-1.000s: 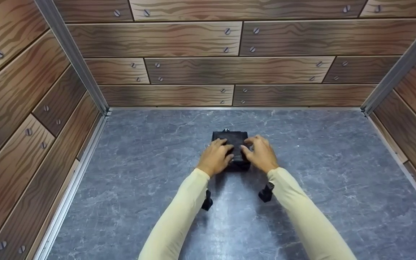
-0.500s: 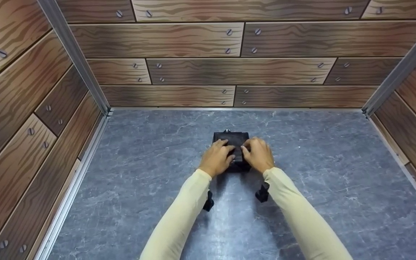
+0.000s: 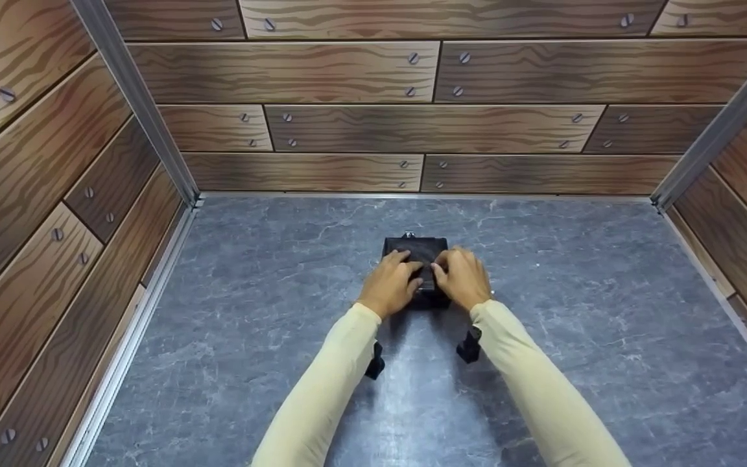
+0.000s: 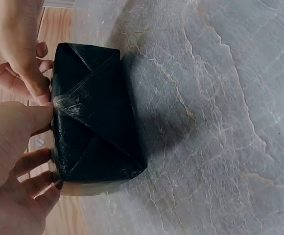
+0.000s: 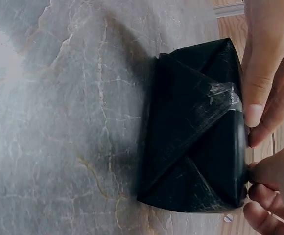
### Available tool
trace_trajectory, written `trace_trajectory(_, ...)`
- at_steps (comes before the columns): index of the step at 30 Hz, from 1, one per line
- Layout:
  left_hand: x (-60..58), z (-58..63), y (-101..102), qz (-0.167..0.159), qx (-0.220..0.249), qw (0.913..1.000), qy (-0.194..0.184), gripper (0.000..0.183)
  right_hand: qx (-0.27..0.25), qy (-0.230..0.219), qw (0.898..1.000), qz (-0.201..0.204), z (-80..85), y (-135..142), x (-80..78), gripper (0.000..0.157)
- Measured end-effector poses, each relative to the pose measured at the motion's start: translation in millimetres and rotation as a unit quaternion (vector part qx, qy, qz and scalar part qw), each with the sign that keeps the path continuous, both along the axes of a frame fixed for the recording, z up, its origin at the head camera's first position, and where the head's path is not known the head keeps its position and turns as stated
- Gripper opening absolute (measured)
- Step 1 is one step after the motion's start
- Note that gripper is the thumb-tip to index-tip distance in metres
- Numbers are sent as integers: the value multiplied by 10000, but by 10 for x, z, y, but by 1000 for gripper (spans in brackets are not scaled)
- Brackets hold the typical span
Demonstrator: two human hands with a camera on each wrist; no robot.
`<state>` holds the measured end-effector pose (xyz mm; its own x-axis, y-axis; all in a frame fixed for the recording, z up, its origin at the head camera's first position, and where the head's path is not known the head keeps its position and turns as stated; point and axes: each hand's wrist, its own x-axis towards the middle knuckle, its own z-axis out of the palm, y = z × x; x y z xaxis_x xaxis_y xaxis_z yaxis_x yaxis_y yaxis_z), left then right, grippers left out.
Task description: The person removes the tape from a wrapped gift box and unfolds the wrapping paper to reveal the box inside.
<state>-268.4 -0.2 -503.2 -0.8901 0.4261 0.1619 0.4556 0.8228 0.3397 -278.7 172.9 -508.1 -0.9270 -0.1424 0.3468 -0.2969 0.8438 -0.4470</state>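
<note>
A small box wrapped in black sheeting (image 3: 425, 245) stands on the grey marbled surface. Its near end has folded flaps under clear tape (image 4: 69, 105). My left hand (image 3: 383, 284) rests on the left side of its top, fingers spread and thumb at the near top edge. On the other side, my right hand (image 3: 465, 279) has its thumb and curled forefinger close together on the top of the wrapped box (image 5: 196, 132). Whether these fingertips pinch some wrapping or tape I cannot tell.
Grey marbled flooring (image 3: 270, 311) surrounds the box. Wood-patterned panels (image 3: 341, 126) rise at the back and both sides, with metal strips (image 3: 130, 110) at the corners. A small shiny bit (image 3: 409, 234) shows at the box's back edge. Black wrist cameras (image 3: 469, 348) hang under the sleeves.
My right hand has shifted slightly left over the box, and its forefinger has closed in toward the thumb. The left hand stays in place, and so does the box.
</note>
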Motion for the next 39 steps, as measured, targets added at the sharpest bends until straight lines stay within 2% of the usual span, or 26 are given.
trace_trajectory(10, -6, 22, -4, 92, -26, 9999, -121, 38, -321, 39, 9992, -226, 10, 68, -19, 12)
trace_trajectory(22, -11, 18, -9, 85, 46, 9998, -180, 38, -397, 72, 9963, -759, -10, 165, -5, 13)
trace_trajectory(32, 8, 2, -2, 30, 33, 10000, 5, 37, -404, 118, 9943, -982, -29, 188, 11, 12)
trace_trajectory(39, -1, -2, 7, 41, 81, 9999, -86, 37, -422, 182, 9926, -1123, -38, 206, 25, 12)
